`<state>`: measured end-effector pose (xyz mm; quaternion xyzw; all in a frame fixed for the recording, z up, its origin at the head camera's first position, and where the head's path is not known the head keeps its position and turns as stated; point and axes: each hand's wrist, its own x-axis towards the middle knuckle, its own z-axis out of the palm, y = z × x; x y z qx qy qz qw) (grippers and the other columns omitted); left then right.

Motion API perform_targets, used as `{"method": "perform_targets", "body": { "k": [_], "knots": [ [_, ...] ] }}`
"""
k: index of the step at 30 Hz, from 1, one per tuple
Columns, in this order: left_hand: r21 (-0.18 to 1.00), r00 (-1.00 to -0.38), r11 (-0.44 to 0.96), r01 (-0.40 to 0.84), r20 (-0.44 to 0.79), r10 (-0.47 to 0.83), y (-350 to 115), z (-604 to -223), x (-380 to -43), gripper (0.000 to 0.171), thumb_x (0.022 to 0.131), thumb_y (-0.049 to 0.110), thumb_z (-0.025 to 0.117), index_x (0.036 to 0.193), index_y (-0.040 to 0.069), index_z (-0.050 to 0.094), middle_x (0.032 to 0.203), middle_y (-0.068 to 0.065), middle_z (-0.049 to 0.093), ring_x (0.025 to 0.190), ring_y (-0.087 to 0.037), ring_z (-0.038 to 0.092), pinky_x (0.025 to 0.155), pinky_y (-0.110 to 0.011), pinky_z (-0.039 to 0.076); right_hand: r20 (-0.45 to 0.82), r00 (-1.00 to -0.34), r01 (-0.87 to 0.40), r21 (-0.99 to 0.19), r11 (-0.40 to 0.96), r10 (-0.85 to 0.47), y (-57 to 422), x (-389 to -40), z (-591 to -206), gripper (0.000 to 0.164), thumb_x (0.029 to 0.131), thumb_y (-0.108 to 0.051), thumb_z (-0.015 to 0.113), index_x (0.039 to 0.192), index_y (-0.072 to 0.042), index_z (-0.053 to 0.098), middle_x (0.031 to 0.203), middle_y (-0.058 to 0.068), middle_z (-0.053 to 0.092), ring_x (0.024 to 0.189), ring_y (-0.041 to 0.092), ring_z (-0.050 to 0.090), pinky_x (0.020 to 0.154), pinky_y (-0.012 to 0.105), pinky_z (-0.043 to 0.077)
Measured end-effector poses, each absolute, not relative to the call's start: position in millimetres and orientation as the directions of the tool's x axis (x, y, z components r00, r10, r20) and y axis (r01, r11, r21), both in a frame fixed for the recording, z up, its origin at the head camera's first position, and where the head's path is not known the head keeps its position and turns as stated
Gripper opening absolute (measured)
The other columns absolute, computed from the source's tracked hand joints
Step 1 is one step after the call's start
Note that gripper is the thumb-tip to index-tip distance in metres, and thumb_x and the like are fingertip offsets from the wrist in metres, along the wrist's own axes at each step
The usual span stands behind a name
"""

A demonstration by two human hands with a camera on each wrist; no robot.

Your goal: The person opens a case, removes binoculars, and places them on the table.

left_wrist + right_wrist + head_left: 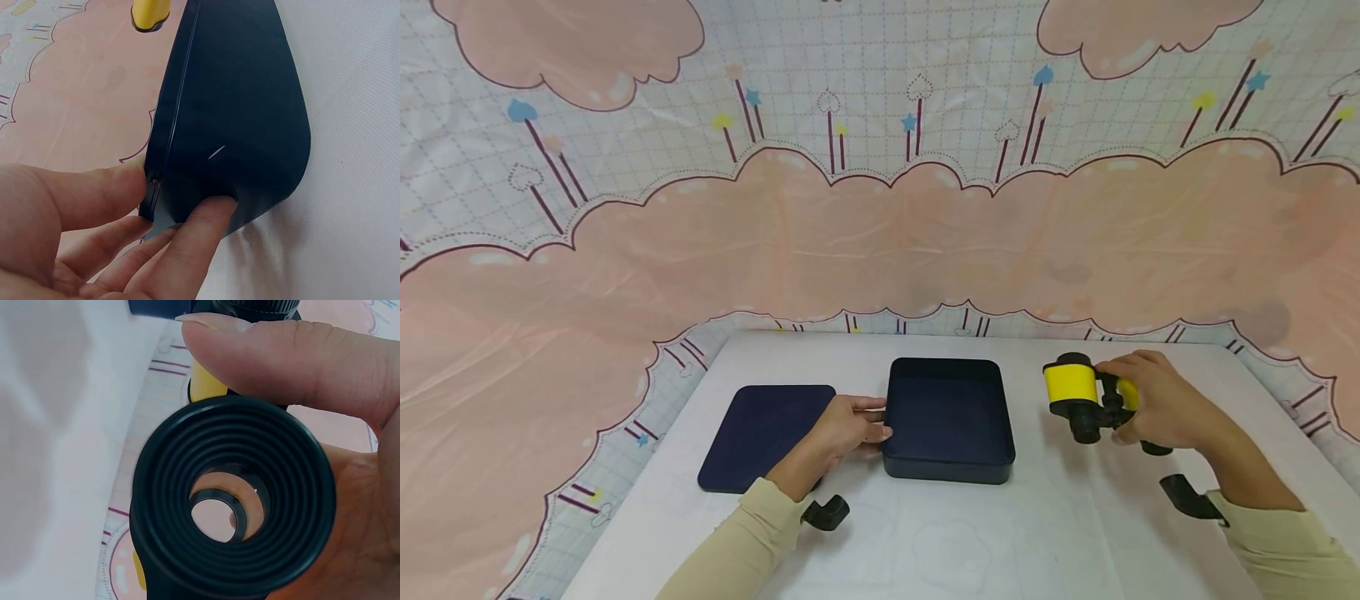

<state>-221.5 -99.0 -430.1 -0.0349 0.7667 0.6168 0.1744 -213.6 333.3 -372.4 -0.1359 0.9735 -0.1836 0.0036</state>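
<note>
An open dark navy box rests on the white table, its inside facing up. At its left side my left hand grips the edge with thumb and fingertips. In the left wrist view the fingers lie against the dark wall of the box. To the right, my right hand holds yellow-and-black binoculars above the table. The right wrist view looks through one ringed black eyepiece of the binoculars, the thumb lying across the body behind it.
A flat dark navy lid lies on the table left of the box, partly behind the left forearm. The white table ends at a patterned cloth backdrop. Black camera mounts stick out from both wrists.
</note>
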Motion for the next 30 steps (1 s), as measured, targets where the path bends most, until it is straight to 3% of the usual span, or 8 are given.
{"method": "perform_targets", "body": {
  "k": [30],
  "knots": [
    [0.938,-0.938,0.224,-0.265,-0.305,0.166,-99.3,-431.3,-221.5,0.058,0.09,-0.009,0.071,0.146,-0.001,0.057,0.146,-0.028,0.06,0.126,-0.036,0.068,0.095,-0.049,0.061,0.053,-0.956,-0.286,-0.404,0.869,-0.29,331.2,-213.0,-395.1,0.095,0.058,-0.012,0.096,0.142,0.004,0.057,0.144,0.033,0.053,0.138,0.055,0.029,0.102,0.084,0.036]
  ]
}}
